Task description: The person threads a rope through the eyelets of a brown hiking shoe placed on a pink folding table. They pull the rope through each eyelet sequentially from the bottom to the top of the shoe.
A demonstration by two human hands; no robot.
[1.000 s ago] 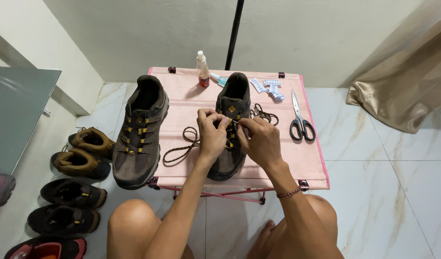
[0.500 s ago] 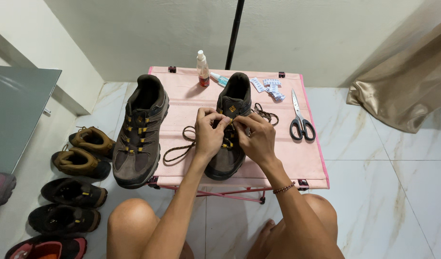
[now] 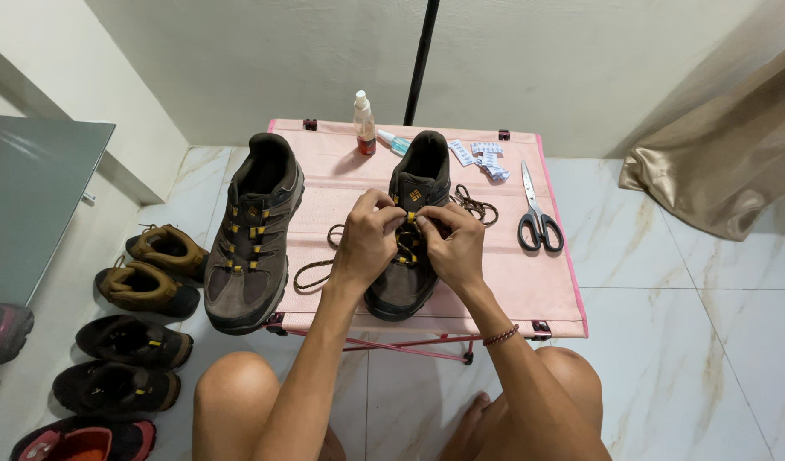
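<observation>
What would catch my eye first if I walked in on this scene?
Two hands, left hand and right hand, meet over a brown shoe in the middle of a small pink table, pinching its lace. A matching shoe lies to its left, black scissors to its right. More shoes line the floor at left.

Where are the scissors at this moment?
In the head view, the scissors lie on the right side of the pink table, right of the shoe being laced and below the small packets.
</observation>
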